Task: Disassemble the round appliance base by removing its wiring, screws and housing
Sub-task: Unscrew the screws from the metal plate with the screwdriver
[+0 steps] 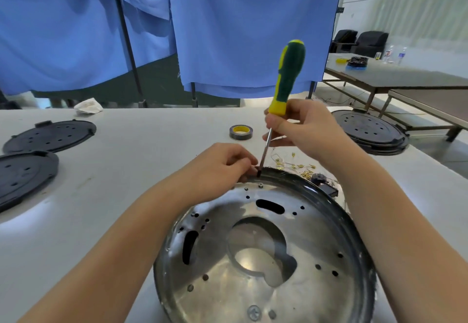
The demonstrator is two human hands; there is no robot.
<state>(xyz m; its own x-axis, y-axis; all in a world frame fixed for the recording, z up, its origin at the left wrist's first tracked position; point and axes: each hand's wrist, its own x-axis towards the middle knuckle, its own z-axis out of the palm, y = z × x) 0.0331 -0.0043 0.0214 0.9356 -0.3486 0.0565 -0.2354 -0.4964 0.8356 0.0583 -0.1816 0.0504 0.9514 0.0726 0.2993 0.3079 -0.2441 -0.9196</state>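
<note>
The round appliance base (pixel 266 254) lies at the near edge of the table (pixel 126 170), its metal plate facing up to me. My right hand (pixel 301 127) grips the screwdriver (pixel 286 79) low, where the yellow collar meets the shaft, and the tip stands on the far rim of the base. My left hand (pixel 225 168) is at the same place, the fingers curled and pinching something small beside the tip; what it is, I cannot tell, because the fingers cover it.

To do this step well, I think the tip must sit fully in the screw head before I turn, and the shaft must be in line with the screw, since now it leans a little. I should press down while turning slowly, so the tip does not slip toward my left fingers. The left hand should steady the rim and stay clear of the blade. One more screw (pixel 254 313) waits near the near edge of the plate.
</note>
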